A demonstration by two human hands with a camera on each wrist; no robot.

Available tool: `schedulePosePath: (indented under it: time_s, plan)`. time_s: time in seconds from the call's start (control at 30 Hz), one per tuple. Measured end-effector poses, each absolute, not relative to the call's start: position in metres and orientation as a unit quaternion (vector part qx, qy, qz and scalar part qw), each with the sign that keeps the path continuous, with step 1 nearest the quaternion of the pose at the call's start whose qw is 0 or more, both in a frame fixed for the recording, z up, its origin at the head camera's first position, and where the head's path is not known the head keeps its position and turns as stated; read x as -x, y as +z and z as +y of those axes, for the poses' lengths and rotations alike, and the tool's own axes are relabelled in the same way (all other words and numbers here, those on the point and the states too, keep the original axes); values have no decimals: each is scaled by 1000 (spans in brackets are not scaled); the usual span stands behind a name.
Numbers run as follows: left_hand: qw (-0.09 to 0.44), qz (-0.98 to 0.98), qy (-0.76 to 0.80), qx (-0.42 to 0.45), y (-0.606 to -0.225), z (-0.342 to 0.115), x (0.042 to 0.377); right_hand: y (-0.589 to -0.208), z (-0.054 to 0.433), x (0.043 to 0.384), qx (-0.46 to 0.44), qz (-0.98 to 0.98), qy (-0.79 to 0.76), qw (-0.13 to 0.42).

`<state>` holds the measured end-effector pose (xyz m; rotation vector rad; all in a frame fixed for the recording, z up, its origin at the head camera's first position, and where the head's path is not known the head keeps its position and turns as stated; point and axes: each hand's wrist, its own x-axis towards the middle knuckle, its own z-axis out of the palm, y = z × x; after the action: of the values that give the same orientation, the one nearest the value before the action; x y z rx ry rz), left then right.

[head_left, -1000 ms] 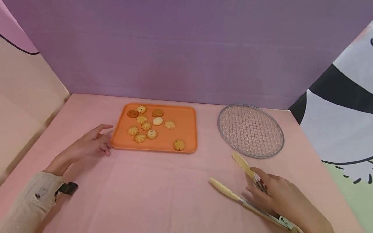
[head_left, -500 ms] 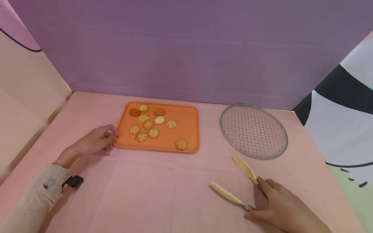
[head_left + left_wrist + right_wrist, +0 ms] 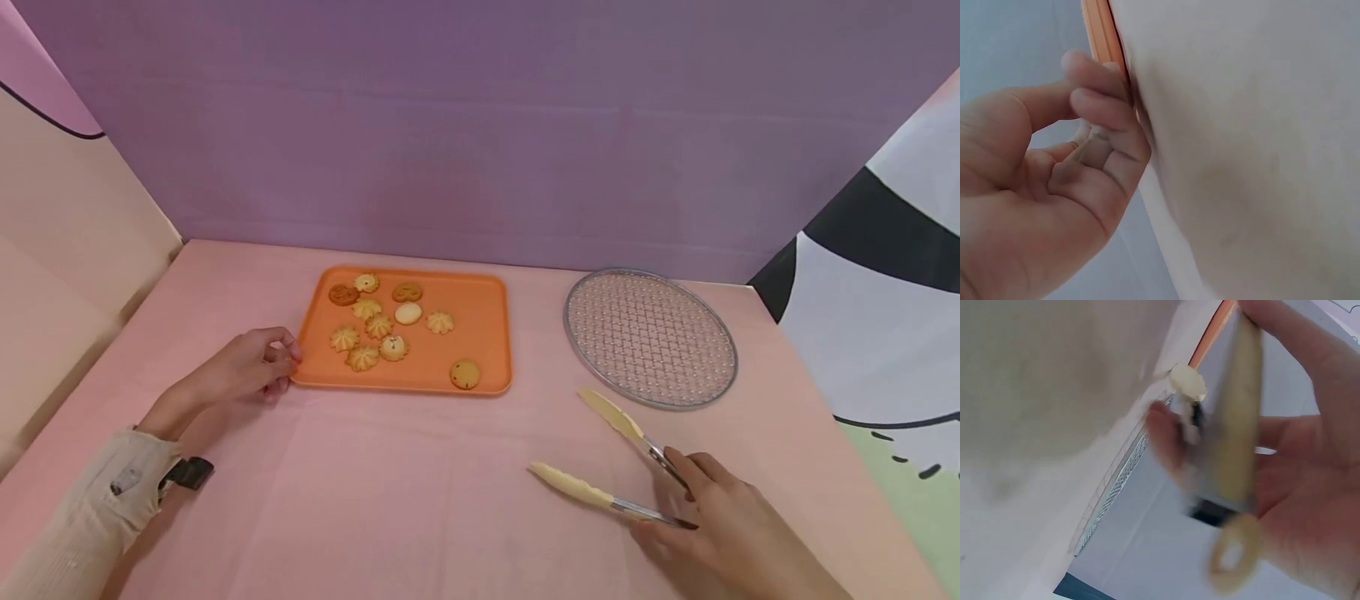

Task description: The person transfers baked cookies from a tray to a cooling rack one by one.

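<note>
Head view: the two hands are well apart. At left, the left hand [image 3: 238,368] pinches the near left corner of the orange tray [image 3: 480,312] with bent fingers, as the left wrist view also shows; the tray lies on the pink tabletop [image 3: 390,492] and bears several cookies [image 3: 378,325]. At lower right, the right hand [image 3: 738,517] grips the tongs [image 3: 573,485], thumb on one arm and fingers on the other, their cream tips spread, the farther tip near the round mesh rack [image 3: 651,337]
</note>
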<state>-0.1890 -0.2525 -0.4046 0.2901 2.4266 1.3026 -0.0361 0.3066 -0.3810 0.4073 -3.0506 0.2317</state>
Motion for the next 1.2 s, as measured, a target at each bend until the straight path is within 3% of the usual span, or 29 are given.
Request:
schedulePosePath:
  time_s: [0.13, 0.23, 0.67, 1.2]
  plan:
    - [190, 849, 482, -108, -406, -255, 189, -380, 307, 43, -179, -970, 113, 119]
    - [206, 829, 509, -110, -408, -258, 188, -379, 304, 46, -197, -958, 141, 151]
    - [222, 807, 534, -116, -412, -259, 190, -365, 282, 72, -213, -949, 193, 129]
    - [222, 817, 520, -113, -410, -259, 190, -350, 260, 112, -256, -944, 135, 158]
